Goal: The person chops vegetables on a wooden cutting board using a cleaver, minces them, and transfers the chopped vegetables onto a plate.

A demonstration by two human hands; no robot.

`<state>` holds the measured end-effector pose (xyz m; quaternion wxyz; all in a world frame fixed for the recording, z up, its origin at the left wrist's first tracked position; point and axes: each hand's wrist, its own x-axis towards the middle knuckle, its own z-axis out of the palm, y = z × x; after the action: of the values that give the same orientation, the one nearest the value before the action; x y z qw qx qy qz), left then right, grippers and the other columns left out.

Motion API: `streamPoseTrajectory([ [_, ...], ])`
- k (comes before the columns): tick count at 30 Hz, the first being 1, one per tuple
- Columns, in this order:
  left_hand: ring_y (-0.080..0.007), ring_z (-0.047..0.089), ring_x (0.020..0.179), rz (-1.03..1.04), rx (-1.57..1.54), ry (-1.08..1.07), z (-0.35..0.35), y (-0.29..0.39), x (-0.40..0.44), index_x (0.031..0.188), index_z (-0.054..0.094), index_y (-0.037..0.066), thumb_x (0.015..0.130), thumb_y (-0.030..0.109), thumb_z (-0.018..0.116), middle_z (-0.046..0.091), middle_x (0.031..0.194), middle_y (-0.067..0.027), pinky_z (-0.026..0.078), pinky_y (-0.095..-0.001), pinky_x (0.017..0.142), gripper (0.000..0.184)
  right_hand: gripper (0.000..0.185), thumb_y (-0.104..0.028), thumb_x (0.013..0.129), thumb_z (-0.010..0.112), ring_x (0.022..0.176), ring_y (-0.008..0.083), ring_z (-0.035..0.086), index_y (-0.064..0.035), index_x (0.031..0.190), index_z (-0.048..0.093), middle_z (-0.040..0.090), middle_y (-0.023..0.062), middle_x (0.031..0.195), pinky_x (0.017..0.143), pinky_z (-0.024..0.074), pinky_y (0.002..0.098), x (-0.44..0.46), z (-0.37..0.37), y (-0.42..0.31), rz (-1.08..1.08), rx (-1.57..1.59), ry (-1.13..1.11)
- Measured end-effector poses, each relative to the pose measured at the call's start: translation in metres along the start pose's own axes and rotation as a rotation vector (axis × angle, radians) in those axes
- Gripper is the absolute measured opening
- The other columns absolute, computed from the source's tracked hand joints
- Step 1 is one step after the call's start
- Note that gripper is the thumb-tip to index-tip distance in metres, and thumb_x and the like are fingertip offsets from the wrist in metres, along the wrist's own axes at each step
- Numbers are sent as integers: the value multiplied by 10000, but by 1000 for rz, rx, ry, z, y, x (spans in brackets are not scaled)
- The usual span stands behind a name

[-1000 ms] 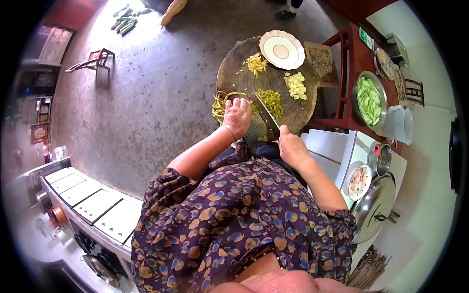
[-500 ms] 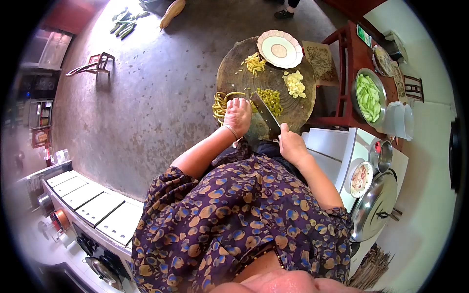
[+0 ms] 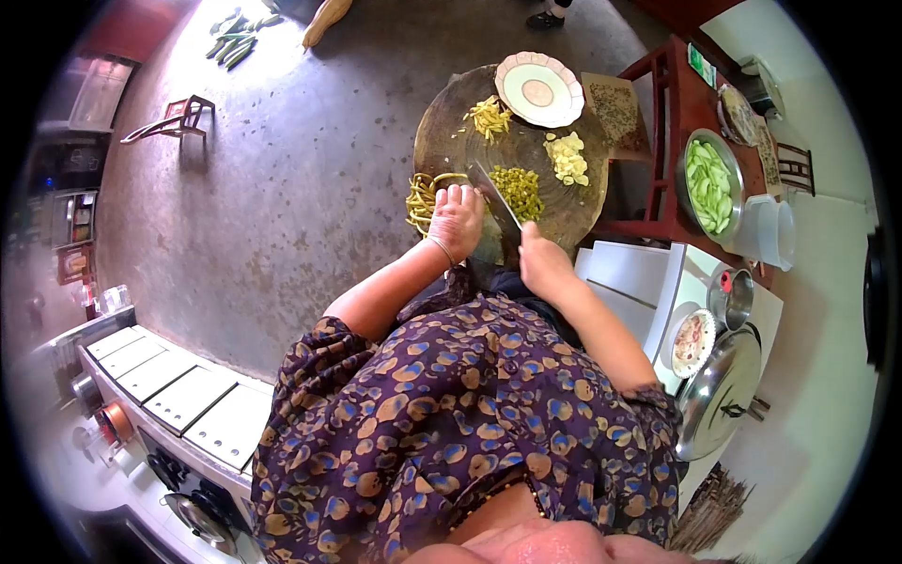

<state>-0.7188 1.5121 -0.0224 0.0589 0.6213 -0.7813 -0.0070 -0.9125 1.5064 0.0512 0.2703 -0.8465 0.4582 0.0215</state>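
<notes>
Fingers of the left hand (image 3: 455, 224) lie bunched over long beans (image 3: 419, 204) at the left of the chopping block (image 3: 442, 132); the right hand's (image 3: 545, 266) fingers wrap the knife (image 3: 499, 195) handle. Its blade, left of chopped pieces (image 3: 519, 191), stands just beside the left fingertips: a rolling bean could bring a cut.

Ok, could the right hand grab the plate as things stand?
Probably not without letting go of something: the right hand is wrapped around the knife, and the plate sits across the block, beyond the chopped greens.
</notes>
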Motion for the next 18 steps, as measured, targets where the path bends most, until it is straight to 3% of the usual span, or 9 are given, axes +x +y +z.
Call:
streamPoseTrajectory([
  [3,-317,483,964,13,-44,29,2,-2,-1,1051,570,-5,786,277,635,505,1002,-146,393,-441,811,392,242,15,802,484,757,433,644,48,1025,396,638,272,755,666,509,511,8,0,-8,56,-34,-48],
  [7,-313,474,984,-37,-67,226,-2,-4,-8,1086,565,20,767,362,677,495,1025,-137,390,-451,839,482,222,-11,827,487,745,438,639,43,1020,393,633,274,748,654,497,524,-13,-9,0,81,-13,-77],
  [12,-304,469,999,-76,-16,162,4,-2,-8,1102,547,-1,767,392,684,491,1032,-146,384,-442,888,535,168,-49,881,465,697,449,616,42,1002,393,613,270,697,626,473,543,-36,-21,2,74,24,-23],
  [15,-306,466,999,-68,-3,170,10,-4,-7,1099,545,-13,756,412,690,490,1034,-151,382,-435,894,566,238,-95,901,528,651,458,593,25,998,347,580,257,636,577,450,538,-35,-19,-1,22,17,38],
  [18,-307,466,998,-57,-21,132,11,-6,-6,1105,543,-19,743,421,700,489,1037,-152,386,-437,889,591,215,-14,839,480,691,448,614,47,1021,384,609,265,685,617,474,538,-29,-16,1,11,27,-22],
])
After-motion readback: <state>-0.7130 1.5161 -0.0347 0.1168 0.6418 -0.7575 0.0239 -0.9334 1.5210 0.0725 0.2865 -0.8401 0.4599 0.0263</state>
